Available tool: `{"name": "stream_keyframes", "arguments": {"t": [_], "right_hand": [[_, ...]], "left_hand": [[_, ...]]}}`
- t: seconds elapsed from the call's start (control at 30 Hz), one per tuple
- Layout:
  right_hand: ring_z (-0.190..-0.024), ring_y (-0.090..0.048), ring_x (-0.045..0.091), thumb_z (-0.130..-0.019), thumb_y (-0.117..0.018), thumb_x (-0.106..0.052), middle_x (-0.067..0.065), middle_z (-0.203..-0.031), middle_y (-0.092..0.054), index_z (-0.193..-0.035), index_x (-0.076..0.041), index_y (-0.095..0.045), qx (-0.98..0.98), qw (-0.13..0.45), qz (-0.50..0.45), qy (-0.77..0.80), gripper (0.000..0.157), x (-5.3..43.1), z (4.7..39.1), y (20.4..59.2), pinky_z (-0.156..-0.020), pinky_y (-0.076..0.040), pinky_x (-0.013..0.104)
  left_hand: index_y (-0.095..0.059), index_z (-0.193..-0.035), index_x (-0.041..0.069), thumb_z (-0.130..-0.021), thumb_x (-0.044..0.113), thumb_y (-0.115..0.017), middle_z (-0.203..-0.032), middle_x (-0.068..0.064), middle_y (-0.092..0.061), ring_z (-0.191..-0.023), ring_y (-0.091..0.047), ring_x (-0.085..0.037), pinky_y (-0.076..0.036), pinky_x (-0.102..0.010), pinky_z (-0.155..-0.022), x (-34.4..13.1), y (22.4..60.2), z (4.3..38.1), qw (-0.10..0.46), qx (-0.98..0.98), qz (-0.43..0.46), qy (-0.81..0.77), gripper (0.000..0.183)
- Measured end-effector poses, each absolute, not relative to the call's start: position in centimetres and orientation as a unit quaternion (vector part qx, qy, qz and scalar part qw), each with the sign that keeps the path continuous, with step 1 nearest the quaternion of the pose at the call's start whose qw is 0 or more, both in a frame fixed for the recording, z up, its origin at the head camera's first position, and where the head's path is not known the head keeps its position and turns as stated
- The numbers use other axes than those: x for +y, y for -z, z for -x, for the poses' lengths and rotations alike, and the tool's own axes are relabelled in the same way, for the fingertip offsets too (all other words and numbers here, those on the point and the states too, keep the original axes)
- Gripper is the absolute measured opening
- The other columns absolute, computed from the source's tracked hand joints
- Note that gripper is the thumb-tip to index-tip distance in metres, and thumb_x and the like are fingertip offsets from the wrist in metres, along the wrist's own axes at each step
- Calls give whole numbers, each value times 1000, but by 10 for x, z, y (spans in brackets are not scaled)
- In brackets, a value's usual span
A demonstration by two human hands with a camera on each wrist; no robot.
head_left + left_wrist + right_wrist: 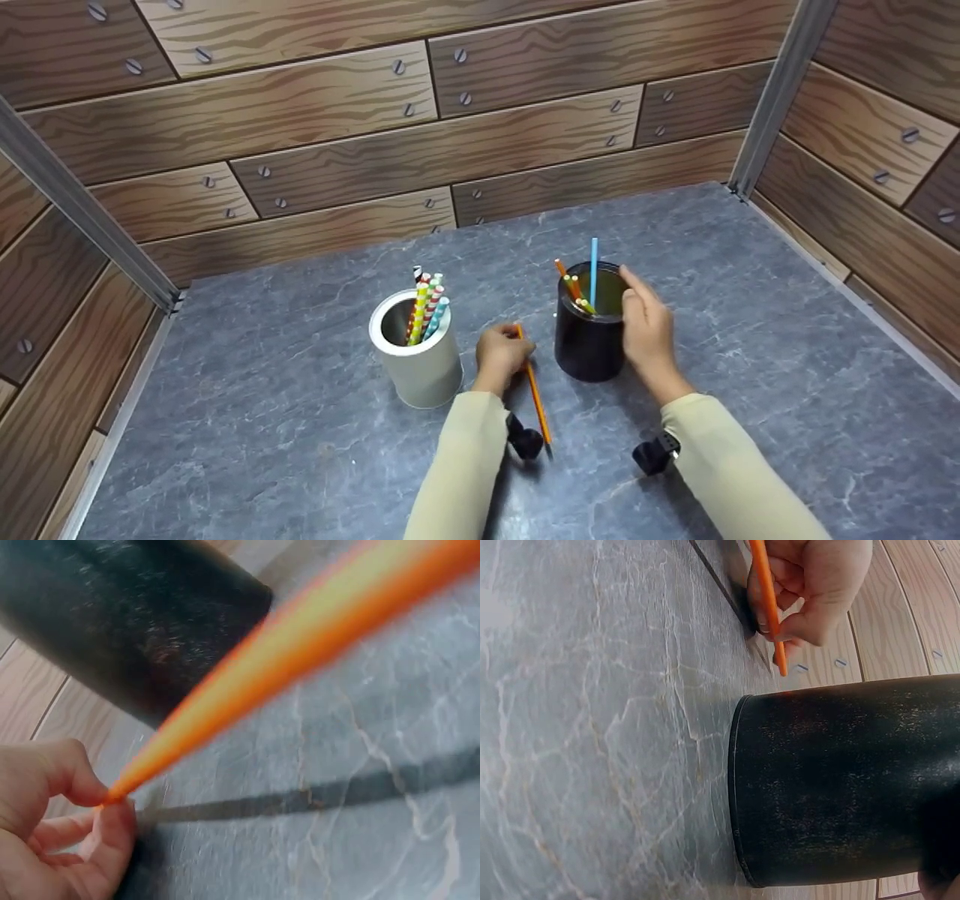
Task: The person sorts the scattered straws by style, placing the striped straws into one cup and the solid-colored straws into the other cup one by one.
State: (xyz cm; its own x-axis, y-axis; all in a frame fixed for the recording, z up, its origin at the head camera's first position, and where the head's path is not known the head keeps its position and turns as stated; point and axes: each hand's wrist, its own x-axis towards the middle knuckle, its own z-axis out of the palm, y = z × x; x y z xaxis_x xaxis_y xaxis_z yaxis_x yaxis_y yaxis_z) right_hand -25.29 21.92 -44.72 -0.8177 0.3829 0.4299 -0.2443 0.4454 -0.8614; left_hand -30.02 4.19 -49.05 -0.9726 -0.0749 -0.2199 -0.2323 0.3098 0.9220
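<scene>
My left hand [501, 352] pinches a slender orange stick [536, 401] near its far end, between thumb and fingertips. The stick slants from there toward the near side of the table; whether it is a straw or a pencil is unclear. Just right of it stands a black cup [589, 349], upright, holding one tall light-blue stick [594, 270] and several orange and yellow-green ones. My right hand [649, 334] rests against the cup's right side, its visible fingers fairly straight by the rim. In the right wrist view, dark shadow hides most of that hand.
A white cup [424, 375] stands upright left of my left hand, with several patterned paper straws [426, 311] leaning in it. Both cups are on a grey marbled tabletop [285, 427]. Wood-patterned walls [330, 112] with metal corner posts [780, 97] enclose the back and sides.
</scene>
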Motion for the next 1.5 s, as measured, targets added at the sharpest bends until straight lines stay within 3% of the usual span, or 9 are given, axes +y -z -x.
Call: {"name": "stream_keyframes", "arguments": {"t": [0.17,0.47,0.77,1.03,1.5], "right_hand": [[-126,-43,29,-94,-37,-9,17,-134,-50,-128,1,-53,-795,300,45,-525,40,220,253,448,-107,-32,40],[-125,-45,29,-92,-36,-12,17,-132,-52,-127,0,-54,-792,311,46,-524,41,217,254,448,-106,-34,39],[-128,-42,28,-94,-37,-9,16,-134,-50,-129,0,-53,-796,296,42,-526,39,219,253,448,-107,-32,39],[-126,-44,30,-93,-38,-7,18,-132,-51,-127,2,-53,-791,307,35,-529,39,218,253,447,-107,-32,39],[-124,-46,26,-93,-38,-7,17,-131,-52,-127,1,-55,-792,310,41,-523,38,219,255,449,-106,-34,40]], "left_hand": [[-61,-110,-3,-72,-4,-58,-87,-7,-64,-50,-50,-9,-47,-21,-46,37,498,298,86,689,122,-709,38],[-55,-118,-5,-79,-5,-53,-94,-14,-59,-56,-53,-10,-51,-23,-53,28,507,294,69,599,129,-787,39],[-52,-121,-8,-80,-6,-52,-91,-8,-53,-70,-55,-15,-55,-25,-64,25,498,293,52,570,117,-811,41],[-54,-111,-6,-74,-12,-49,-76,-1,-48,-60,-50,-10,-54,-26,-60,26,468,294,-5,568,69,-820,37],[-50,-102,-16,-73,-15,-51,-80,-5,-49,-69,-50,-11,-55,-26,-62,30,415,279,-147,551,-75,-818,30]]}}
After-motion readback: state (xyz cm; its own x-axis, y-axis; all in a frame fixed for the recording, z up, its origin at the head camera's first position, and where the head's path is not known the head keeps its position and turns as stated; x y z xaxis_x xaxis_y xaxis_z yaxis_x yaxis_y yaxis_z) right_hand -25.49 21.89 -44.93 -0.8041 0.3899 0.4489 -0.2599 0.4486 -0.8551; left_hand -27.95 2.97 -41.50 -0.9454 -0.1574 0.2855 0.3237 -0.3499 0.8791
